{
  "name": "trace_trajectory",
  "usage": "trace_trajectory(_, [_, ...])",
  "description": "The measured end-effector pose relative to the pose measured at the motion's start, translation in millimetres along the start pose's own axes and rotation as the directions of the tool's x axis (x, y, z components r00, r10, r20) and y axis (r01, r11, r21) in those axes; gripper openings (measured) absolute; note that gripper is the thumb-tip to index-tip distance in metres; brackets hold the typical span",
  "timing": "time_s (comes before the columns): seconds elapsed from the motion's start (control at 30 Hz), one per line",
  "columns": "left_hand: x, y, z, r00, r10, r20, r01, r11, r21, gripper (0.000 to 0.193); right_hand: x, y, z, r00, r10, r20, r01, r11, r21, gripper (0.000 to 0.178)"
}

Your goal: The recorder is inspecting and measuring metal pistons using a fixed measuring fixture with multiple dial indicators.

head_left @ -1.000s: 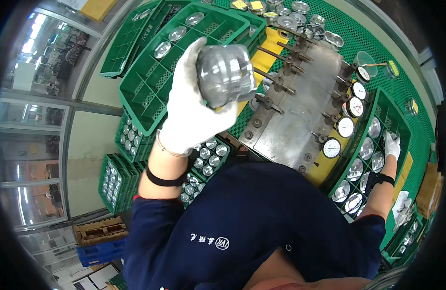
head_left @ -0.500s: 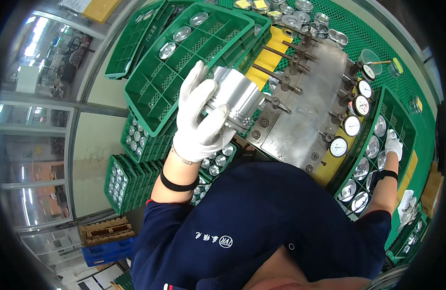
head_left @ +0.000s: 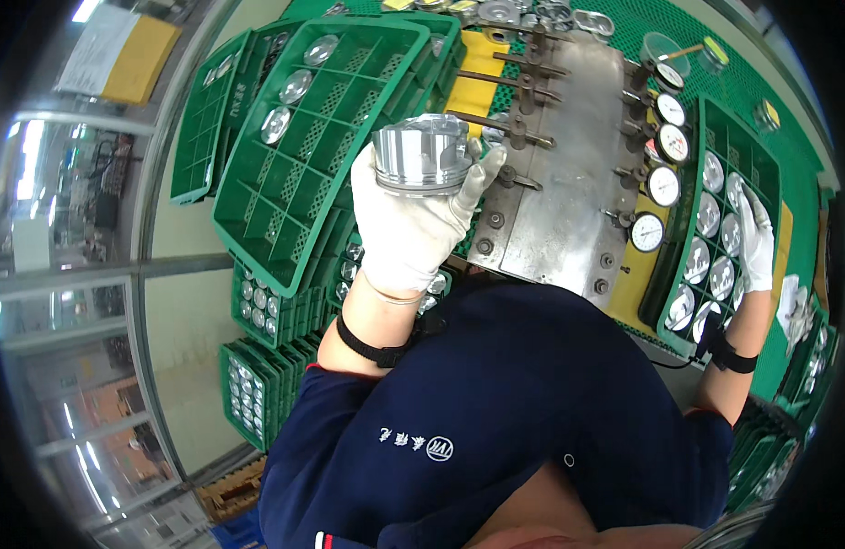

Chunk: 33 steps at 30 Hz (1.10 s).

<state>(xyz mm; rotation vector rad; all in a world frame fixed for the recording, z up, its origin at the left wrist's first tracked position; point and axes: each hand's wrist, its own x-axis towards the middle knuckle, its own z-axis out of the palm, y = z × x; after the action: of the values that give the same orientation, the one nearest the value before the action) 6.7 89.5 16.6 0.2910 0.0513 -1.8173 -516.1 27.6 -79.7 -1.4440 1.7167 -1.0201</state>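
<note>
My left hand (head_left: 413, 229), in a white glove, grips a shiny silver engine piston (head_left: 420, 157) from below. The grooved ring end of the piston faces down toward the palm, and its skirt points up. At the right, my gloved right hand (head_left: 757, 240) lies along the outer side of a green divided crate (head_left: 784, 169) of pistons. Its fingers are stretched out at the edge of a piston (head_left: 735, 190) there; whether they touch it is hard to tell. Between the hands stands a steel measuring fixture (head_left: 569, 174) with rods and several dial gauges (head_left: 663, 186).
A large green crate (head_left: 317, 192) with a few pistons in its far cells leans at the left. Stacked crates of pistons (head_left: 248, 393) stand below it. Metal parts (head_left: 550, 14), a clear cup (head_left: 665, 55) and a yellow strip (head_left: 477, 82) lie on the green bench mat.
My left hand has turned the piston from tilted to nearly upright, now cradling it from below. My right hand has straightened its fingers at the right crate. The whole view has shifted.
</note>
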Motion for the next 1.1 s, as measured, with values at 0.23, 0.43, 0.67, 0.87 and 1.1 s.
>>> trace_trajectory(0.23, [30.1,-15.5,-0.4,0.987,-0.144,-0.066,0.152,0.977,0.146,0.053,-94.2,-63.8,46.0,0.984,-0.168,-0.050,0.156,0.968,-0.195,0.036])
trace_trajectory(0.43, [48.0,-32.4,-4.9,0.913,-0.408,-0.007,0.408,0.913,0.005,0.059,-135.5,-124.6,95.7,0.986,-0.166,-0.023,0.165,0.985,-0.054,0.036])
trace_trajectory(0.67, [51.8,-41.0,6.9,0.875,-0.483,-0.042,0.483,0.876,0.001,0.062,-154.5,-148.5,112.8,0.951,-0.297,0.086,0.303,0.950,-0.070,0.041])
trace_trajectory(0.87, [51.8,-43.1,-4.1,0.881,-0.472,-0.038,0.466,0.852,0.239,0.058,-157.4,-154.0,117.3,0.905,-0.417,0.082,0.423,0.902,-0.084,0.043])
trace_trajectory(1.1, [33.8,-67.5,19.8,0.823,-0.568,-0.036,0.483,0.663,0.571,0.061,-133.7,-219.4,145.9,0.780,-0.621,0.080,0.624,0.781,-0.028,0.037])
